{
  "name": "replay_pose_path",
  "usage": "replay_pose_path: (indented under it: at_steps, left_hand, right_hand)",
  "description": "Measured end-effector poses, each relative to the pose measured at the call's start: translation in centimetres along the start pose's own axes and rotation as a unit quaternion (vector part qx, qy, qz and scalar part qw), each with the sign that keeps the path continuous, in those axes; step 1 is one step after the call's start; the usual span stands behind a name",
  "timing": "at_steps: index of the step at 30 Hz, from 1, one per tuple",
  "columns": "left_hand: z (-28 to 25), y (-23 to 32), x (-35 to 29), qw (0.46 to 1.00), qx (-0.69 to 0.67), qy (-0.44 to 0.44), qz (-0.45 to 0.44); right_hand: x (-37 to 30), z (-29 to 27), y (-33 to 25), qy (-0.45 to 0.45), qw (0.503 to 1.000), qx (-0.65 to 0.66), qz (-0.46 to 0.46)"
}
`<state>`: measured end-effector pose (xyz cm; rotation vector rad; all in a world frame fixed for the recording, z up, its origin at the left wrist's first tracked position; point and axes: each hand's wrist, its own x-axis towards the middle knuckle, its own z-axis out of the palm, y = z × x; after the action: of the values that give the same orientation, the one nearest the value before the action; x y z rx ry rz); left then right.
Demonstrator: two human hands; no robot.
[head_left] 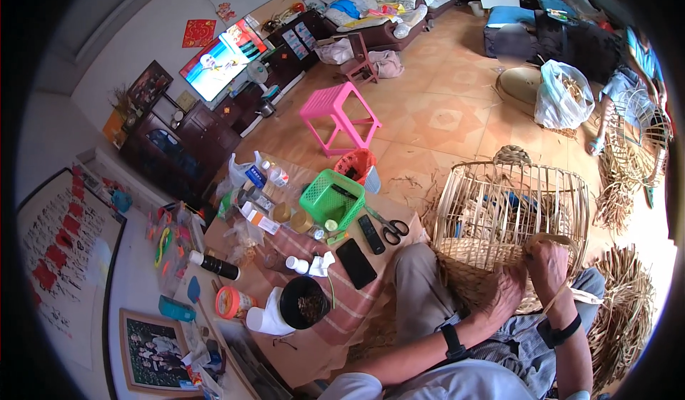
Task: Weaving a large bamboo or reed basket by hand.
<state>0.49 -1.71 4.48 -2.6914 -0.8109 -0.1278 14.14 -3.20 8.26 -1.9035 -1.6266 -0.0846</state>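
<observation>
A partly woven basket (467, 275) with bare upright ribs rests on my lap, its woven band facing me. My left hand (505, 289) grips that band from the near side, fingers bent and partly hidden against it. Just to its right, my right hand (548, 266) is closed around a pale flat straw strand (555, 239), which loops above the knuckles. Another length of strand trails past my right wrist. Beyond the ribs, some blue and straw-coloured bits show, too cluttered to make out.
A straw bundle (622, 314) lies on the right. At left, the table holds scissors (391, 229), a black phone (356, 264), a green basket (314, 199) and a black bowl (289, 304). A pink stool (341, 107) stands ahead; another person's hand (656, 97) works far right.
</observation>
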Motion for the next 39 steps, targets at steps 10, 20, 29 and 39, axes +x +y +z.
replay_pose_path:
  at_steps: [10, 20, 29, 39]
  left_hand:
    - [3.3, 0.2, -0.2, 0.934, -0.299, 0.193, -0.028]
    - [2.8, -0.8, -0.2, 0.905, -0.374, 0.204, 0.010]
    - [1.8, -1.6, 0.2, 0.864, -0.485, 0.128, -0.046]
    - [1.8, -2.3, 0.3, 0.857, -0.498, 0.129, -0.033]
  right_hand:
    - [-1.7, 0.2, 1.6, -0.073, 0.992, 0.099, 0.041]
    - [-4.1, -0.8, 1.5, -0.045, 0.921, 0.322, 0.215]
    - [-10.7, 1.9, 3.5, 0.053, 0.724, 0.618, 0.303]
    - [-9.1, -0.8, 2.9, 0.026, 0.716, 0.593, 0.367]
